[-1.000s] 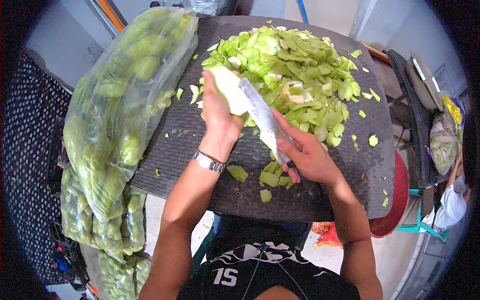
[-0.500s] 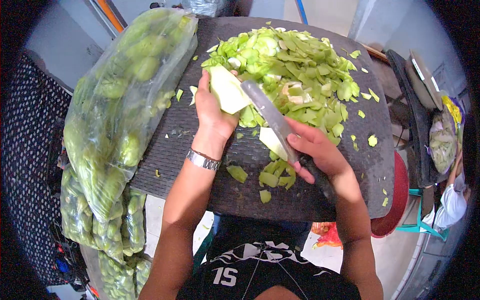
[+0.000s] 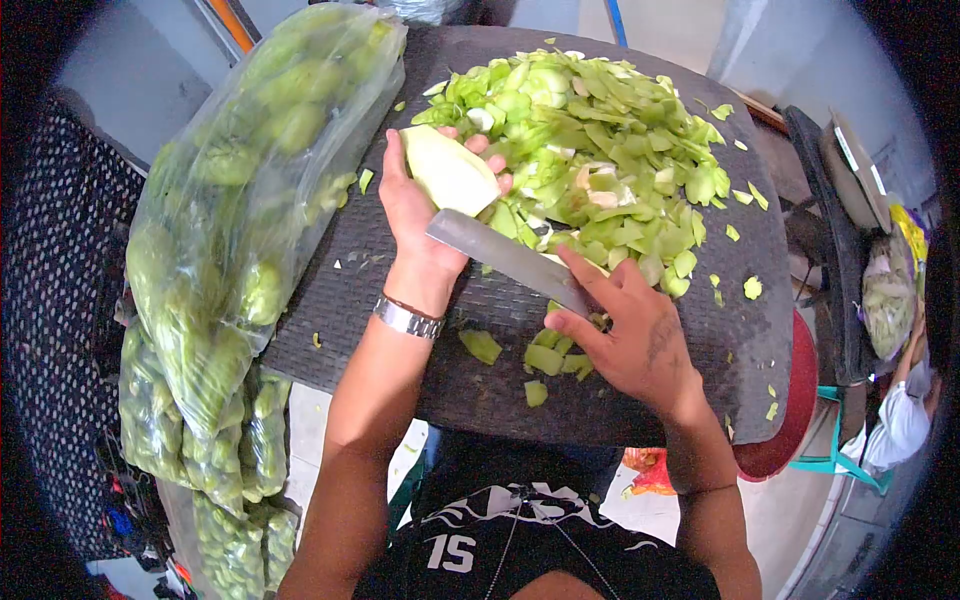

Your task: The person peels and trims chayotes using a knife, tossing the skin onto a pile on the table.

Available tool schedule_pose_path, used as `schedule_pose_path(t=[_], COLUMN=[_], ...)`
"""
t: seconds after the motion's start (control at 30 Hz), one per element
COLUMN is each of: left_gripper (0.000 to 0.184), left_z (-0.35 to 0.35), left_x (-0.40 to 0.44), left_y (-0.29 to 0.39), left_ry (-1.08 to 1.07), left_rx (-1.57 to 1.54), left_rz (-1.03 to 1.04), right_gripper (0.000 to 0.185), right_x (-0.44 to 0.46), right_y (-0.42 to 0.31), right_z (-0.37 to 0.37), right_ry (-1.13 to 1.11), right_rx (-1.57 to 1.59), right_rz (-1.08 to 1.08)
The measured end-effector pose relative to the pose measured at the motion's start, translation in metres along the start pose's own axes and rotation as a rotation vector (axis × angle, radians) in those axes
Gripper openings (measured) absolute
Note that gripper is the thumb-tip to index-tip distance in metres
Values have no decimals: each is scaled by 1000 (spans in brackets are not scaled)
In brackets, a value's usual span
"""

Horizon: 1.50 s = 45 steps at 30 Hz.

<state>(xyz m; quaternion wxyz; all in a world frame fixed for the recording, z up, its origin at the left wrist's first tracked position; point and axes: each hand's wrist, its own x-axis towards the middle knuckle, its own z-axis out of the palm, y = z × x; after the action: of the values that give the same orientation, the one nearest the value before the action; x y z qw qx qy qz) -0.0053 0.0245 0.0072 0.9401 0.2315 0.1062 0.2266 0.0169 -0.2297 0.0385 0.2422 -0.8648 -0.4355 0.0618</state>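
Observation:
In my left hand, palm up with fingers curled round it, rests a peeled, pale green-white fruit with flat cut faces. My right hand grips a wide-bladed knife; its handle is hidden in my fist. The blade points left, its tip just below the fruit and close to the base of my left palm. Beyond both hands is a large heap of green peelings. A few loose peelings lie below the knife. Another pale piece is mostly hidden behind the blade and my right hand.
A dark woven-top table carries the heap. Clear plastic bags of green fruit lie along its left side, with more bags lower down. At the right stand a red tub and a teal-framed stool.
The knife has swung from beside the fruit to below it, its blade now flatter. My right hand has turned knuckles up. The fruit has rolled slightly in my left hand.

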Motion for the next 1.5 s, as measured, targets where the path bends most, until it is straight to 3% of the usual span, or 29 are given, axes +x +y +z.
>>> schedule_pose_path(t=[0.17, 0.37, 0.47, 0.8, 1.0, 1.4, 1.5], left_gripper=[55, 52, 52, 53, 53, 56, 56], left_z=[-8, 3, -9, 10, 4, 1, 8], left_x=[4, -1, 5, -11, -4, -1, -6], left_y=[3, 4, 6, -15, -4, 3, 1], left_ry=[-117, -43, -240, -190, -182, -231, -232], left_rx=[-1, 3, -117, -231, -136, -61, -62], left_rz=[14, 69, 4, -89, 85, 219, 201], right_gripper=[61, 58, 57, 53, 52, 46, 53], right_x=[-1, -1, -1, 5, 3, -1, -1], right_y=[-1, 0, 0, 7, 3, -1, 4], right_z=[-3, 0, 1, 9, 2, -3, -1], right_ry=[38, 46, 54, 105, 32, 15, 11], right_rx=[16, 8, -11, -4, 75, 83, 66], right_rz=[16, 10, 14, 28, 46, 36, 16])
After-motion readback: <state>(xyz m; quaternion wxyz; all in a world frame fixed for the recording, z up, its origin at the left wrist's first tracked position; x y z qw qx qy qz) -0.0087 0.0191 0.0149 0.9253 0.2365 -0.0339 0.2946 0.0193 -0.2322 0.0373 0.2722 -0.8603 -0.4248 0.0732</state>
